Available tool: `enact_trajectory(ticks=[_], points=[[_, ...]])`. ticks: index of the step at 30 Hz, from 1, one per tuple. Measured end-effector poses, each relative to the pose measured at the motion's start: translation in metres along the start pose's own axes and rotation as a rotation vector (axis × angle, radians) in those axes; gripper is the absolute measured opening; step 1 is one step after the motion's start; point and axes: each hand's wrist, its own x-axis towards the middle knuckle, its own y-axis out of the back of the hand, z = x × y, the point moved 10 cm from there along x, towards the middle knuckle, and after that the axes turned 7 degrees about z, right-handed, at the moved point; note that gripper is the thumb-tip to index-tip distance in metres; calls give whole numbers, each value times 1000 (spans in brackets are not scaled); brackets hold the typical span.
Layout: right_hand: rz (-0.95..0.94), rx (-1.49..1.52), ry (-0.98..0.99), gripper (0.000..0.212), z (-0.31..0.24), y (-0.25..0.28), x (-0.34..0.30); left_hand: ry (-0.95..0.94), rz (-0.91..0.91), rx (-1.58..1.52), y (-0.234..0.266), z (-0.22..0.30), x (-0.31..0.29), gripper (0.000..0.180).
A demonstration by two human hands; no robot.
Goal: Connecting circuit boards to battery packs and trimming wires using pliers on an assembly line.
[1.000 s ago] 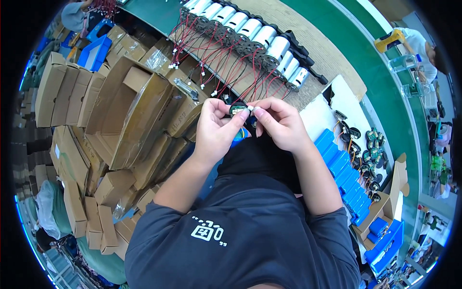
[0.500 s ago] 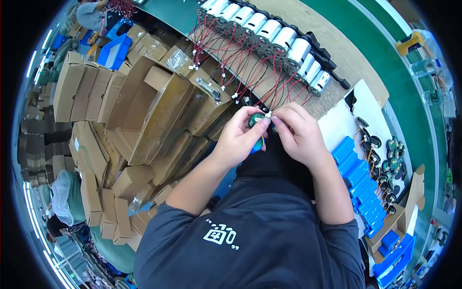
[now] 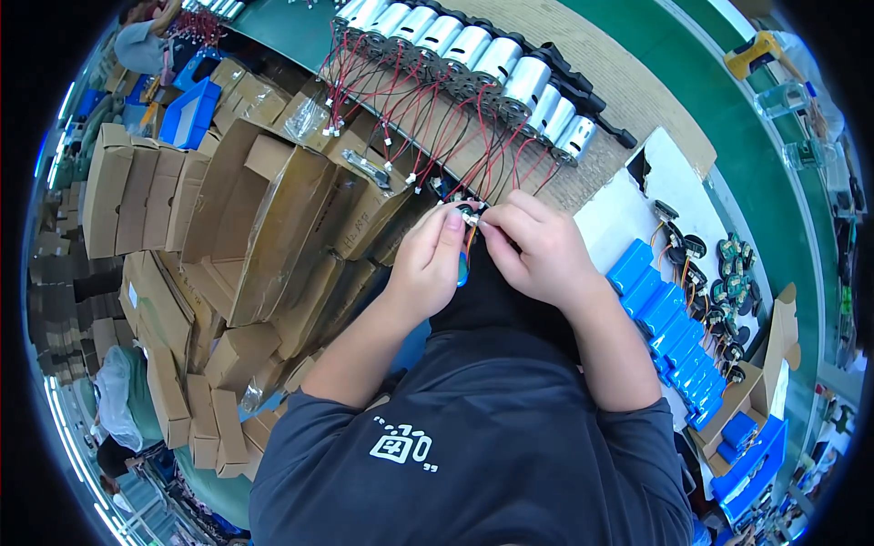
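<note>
My left hand (image 3: 426, 255) is closed round a small green circuit board (image 3: 466, 211), which the fingers largely cover. A blue part (image 3: 462, 269) shows below it, beside orange wires; most of it is hidden in the palm. My right hand (image 3: 535, 247) pinches at a small white connector (image 3: 472, 219) against the board's edge. Whether the connector is seated cannot be made out. Just beyond both hands, red and black wires (image 3: 437, 136) with white plugs hang from a row of silver motors (image 3: 469, 45) lying on the bench.
Open cardboard boxes (image 3: 264, 218) crowd the left side. On the right, blue battery packs (image 3: 669, 318) line a white board (image 3: 605, 209), next to several round green circuit boards (image 3: 728, 282). A blue bin (image 3: 757, 469) stands at lower right. Another person (image 3: 141, 45) is at far upper left.
The view has shifted, so the bench and boxes sit further left. My left hand has turned, hiding more of the board and the blue part. Both hands stay together at the connector.
</note>
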Motion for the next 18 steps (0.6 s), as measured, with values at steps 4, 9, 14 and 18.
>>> enact_trajectory(ticks=[4, 9, 14, 18], points=[[2, 3, 16, 8, 0, -1, -1, -201, 61, 182, 2, 22, 1, 32], [6, 24, -4, 8, 1, 0, -1, -323, 75, 370, 0, 37, -1, 34], [27, -26, 32, 10, 1, -3, -4, -393, 68, 434, -4, 43, -5, 34], [34, -86, 80, 11, -4, -2, -5, -573, 87, 447, -11, 46, -6, 28]])
